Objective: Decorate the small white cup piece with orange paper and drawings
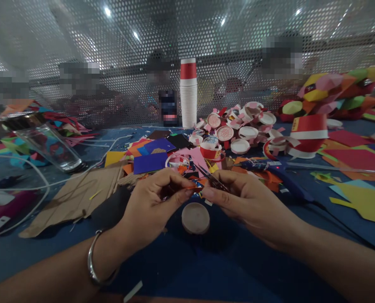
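My left hand (157,202), with a silver bangle at its wrist, is closed in a pinch on a small orange-red paper piece (197,189). Scissors (217,183) sit in the closed fingers of my right hand (242,198), blades pointing away and slightly left. The two hands are close together, fingertips almost meeting at the paper. Just below them a round greyish disc (195,219), like a cup bottom, lies on the blue table (181,265). Paper scraps in several colours spread out beyond my fingers.
A tall stack of paper cups (188,101) stands at the back, near a pile of cut cup bottoms (239,132). On the right lies a blue glue gun (285,179) with its cord. At left are a tilted glass jar (50,145), cardboard (80,195) and white cables.
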`<action>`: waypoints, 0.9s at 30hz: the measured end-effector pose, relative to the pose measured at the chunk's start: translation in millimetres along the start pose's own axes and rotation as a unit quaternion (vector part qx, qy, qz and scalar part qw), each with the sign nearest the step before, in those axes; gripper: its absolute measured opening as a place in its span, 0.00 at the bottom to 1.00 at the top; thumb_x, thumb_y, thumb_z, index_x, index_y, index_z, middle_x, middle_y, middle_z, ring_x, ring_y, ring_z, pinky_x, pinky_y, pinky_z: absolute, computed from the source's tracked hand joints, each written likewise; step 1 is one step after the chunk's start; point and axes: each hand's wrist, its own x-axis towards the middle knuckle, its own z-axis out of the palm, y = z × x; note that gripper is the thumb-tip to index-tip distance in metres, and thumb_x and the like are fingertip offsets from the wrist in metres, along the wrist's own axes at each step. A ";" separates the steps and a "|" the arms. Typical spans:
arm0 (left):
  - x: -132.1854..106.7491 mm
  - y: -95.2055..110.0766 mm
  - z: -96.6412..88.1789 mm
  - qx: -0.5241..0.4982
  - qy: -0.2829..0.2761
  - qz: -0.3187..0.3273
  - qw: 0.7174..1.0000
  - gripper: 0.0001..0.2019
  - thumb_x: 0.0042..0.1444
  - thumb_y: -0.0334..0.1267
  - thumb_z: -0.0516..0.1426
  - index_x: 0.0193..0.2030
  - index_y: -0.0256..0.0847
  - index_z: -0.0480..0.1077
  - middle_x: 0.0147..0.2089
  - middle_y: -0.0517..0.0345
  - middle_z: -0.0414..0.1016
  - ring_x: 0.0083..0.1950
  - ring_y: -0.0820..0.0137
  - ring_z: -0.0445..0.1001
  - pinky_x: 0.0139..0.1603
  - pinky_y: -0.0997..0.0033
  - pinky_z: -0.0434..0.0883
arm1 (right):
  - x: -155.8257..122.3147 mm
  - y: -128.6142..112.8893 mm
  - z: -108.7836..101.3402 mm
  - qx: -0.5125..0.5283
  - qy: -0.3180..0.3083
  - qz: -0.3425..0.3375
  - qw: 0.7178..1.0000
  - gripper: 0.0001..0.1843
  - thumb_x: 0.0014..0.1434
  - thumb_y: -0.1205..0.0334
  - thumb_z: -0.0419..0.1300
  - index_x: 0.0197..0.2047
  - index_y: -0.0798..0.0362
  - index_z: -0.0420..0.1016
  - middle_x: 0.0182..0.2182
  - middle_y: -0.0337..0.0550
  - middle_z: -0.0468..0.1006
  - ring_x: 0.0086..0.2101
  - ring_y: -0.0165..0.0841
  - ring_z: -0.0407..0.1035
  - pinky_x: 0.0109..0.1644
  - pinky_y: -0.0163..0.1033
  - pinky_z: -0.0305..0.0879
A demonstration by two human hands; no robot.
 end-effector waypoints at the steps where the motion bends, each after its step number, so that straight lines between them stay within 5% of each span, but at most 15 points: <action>1: -0.8 0.6 0.1 0.015 0.006 0.008 1.000 0.02 0.60 0.36 0.66 0.37 0.41 0.79 0.37 0.58 0.81 0.38 0.70 0.79 0.40 0.71 0.74 | 0.2 0.3 0.1 0.001 0.000 0.000 1.000 0.15 0.58 0.55 0.75 0.34 0.53 0.75 0.27 0.30 0.64 0.22 0.20 0.48 0.21 0.33 0.41; 6: -5.3 5.5 -1.8 0.102 0.038 0.060 0.992 0.01 0.61 0.33 0.65 0.38 0.42 0.81 0.38 0.59 0.82 0.40 0.71 0.79 0.42 0.72 0.73 | -0.6 0.5 0.7 -0.017 0.004 -0.007 1.000 0.15 0.59 0.52 0.73 0.37 0.53 0.76 0.26 0.29 0.64 0.21 0.21 0.47 0.24 0.34 0.47; 10: -5.1 7.5 -3.1 0.116 0.039 0.038 0.992 0.01 0.60 0.34 0.65 0.37 0.41 0.80 0.36 0.59 0.81 0.38 0.71 0.78 0.41 0.72 0.72 | 0.9 0.6 -0.3 -0.070 0.019 -0.051 0.996 0.12 0.65 0.54 0.68 0.35 0.52 0.75 0.26 0.30 0.66 0.24 0.23 0.54 0.29 0.33 0.56; 15: -1.9 4.1 0.1 -0.072 -0.022 -0.089 0.993 0.06 0.58 0.38 0.68 0.38 0.39 0.80 0.36 0.57 0.82 0.37 0.71 0.77 0.40 0.72 0.73 | 3.5 1.5 -1.6 -0.109 0.030 -0.080 0.990 0.07 0.62 0.60 0.69 0.40 0.52 0.75 0.34 0.36 0.75 0.35 0.27 0.69 0.39 0.31 0.67; 20: -1.6 2.1 3.0 -0.214 -0.043 -0.163 0.962 0.05 0.55 0.35 0.70 0.35 0.38 0.79 0.33 0.61 0.77 0.31 0.77 0.71 0.32 0.80 0.70 | 1.9 0.1 0.3 -0.112 0.011 -0.083 0.990 0.07 0.61 0.62 0.69 0.37 0.52 0.75 0.31 0.34 0.73 0.32 0.27 0.68 0.36 0.31 0.67; 27: -2.3 6.4 6.5 -0.332 -0.009 -0.268 0.904 0.06 0.53 0.29 0.69 0.36 0.37 0.77 0.33 0.58 0.80 0.33 0.75 0.77 0.31 0.82 0.74 | 0.9 0.6 2.7 -0.173 0.000 -0.095 0.980 0.06 0.65 0.61 0.63 0.36 0.53 0.74 0.30 0.36 0.74 0.31 0.28 0.66 0.34 0.33 0.65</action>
